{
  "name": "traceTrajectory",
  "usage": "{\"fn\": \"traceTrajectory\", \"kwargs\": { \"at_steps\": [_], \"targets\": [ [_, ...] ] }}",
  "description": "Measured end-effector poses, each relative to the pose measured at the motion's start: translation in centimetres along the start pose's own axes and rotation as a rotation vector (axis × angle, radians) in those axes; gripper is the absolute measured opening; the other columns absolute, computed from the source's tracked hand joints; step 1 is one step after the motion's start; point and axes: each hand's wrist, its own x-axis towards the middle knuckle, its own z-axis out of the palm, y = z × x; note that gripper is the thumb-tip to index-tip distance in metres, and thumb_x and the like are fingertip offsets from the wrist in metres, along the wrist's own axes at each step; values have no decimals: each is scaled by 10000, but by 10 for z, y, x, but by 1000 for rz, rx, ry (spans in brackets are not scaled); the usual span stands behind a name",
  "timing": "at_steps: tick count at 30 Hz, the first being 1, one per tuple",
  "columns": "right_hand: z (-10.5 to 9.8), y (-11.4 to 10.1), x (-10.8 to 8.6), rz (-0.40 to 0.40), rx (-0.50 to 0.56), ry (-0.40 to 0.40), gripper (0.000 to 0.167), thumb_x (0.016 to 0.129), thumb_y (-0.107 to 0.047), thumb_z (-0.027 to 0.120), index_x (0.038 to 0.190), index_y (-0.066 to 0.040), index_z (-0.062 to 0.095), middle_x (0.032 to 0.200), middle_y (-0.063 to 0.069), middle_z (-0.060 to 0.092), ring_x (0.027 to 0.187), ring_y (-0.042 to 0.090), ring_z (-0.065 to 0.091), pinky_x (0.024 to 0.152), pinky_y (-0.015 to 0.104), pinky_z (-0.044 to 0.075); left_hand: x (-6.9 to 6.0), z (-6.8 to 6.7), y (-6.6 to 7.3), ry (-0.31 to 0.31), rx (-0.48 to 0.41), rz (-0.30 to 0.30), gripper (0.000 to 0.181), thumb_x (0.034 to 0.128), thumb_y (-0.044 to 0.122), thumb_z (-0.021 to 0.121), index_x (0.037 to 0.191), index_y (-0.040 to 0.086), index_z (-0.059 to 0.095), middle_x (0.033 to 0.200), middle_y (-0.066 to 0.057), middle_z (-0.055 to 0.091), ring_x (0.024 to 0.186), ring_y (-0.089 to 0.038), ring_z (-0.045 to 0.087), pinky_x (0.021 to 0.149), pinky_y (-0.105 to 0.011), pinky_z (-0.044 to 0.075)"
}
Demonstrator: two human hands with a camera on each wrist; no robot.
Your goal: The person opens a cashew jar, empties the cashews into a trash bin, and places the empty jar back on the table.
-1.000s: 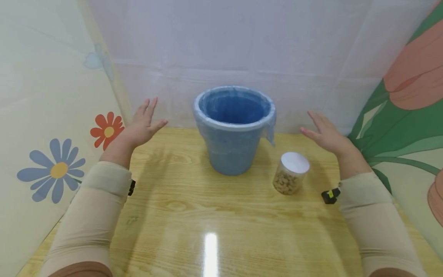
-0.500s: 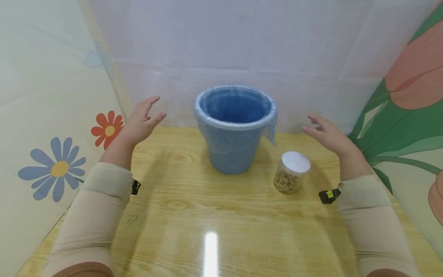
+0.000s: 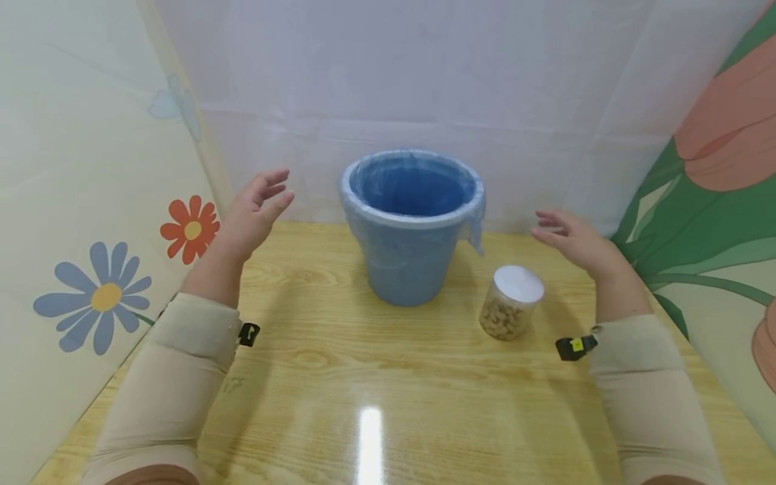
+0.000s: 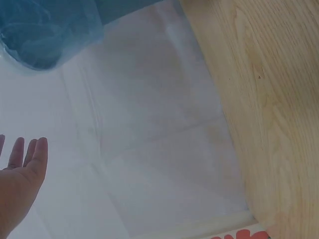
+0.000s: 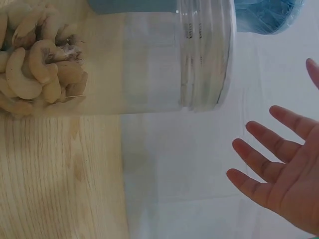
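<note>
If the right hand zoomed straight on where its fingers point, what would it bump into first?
Probably the blue bucket, up on its right side. The right hand might miss it, though, because depth is hard to judge. In the head view, the jar sits below that line.

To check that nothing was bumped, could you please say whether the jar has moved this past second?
No; judged against the bucket in the head view, the jar stands in the same spot.

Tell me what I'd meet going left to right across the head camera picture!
Blue flower, red flower, left grip, bucket, jar of nuts, right grip, big pink flower.
</note>
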Motion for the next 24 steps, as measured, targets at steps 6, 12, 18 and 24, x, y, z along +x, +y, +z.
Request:
{"fn": "traceTrajectory", "kwargs": {
  "at_steps": [6,12,18,24],
  "targets": [
    [2,8,-1,49,-31,-37,789,867,-595,441,1446,-105,222,1400,228,327,1262,442,287,963,645,276,-6,12,14,99,-131,63,409,926,299,530,1294,127,482,1286,-26,508,1157,-144,470,979,-329,408],
    [6,13,-4,38,-21,-58,734,882,-539,481,1443,-130,243,1383,204,364,1249,428,315,957,650,276,-11,24,24,56,-277,127,359,925,222,542,1252,79,506,1206,-69,540,1086,-145,516,917,-239,456],
    [10,20,-5,27,9,-109,742,878,-515,511,1444,-125,232,1401,220,332,1241,442,323,948,658,279,-21,38,30,5,-297,161,351,926,213,542,1242,62,516,1184,-87,565,1091,-156,529,917,-241,455],
    [12,26,-6,5,41,-138,724,870,-427,581,1434,-112,254,1398,224,337,1237,442,337,937,630,327,-28,55,41,-90,-318,211,339,920,154,549,1224,6,514,1159,-150,569,1090,-206,528,906,-244,453]
  ]
}}
